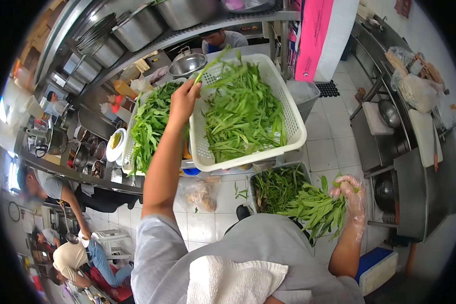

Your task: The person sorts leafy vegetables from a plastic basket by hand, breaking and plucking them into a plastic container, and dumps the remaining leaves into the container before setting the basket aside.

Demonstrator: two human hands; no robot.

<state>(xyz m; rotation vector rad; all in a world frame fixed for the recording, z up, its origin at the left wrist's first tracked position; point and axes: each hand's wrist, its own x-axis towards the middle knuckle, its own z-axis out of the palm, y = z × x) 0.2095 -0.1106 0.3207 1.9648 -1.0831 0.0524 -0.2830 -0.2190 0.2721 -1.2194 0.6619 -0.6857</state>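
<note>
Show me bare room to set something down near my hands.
Bare floor tiles show between the right basket and the steel counter; another patch lies between the plastic bag and your shirt. Crowded: the right basket and left basket, both heaped with greens; the floor bin, full of leaves; the shelf, lined with pots.

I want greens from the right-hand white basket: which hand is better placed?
Probably the left hand: it is near that white basket, pinching a green stem. The right hand, in a clear plastic glove, is farther away and holds a leafy bunch.
</note>
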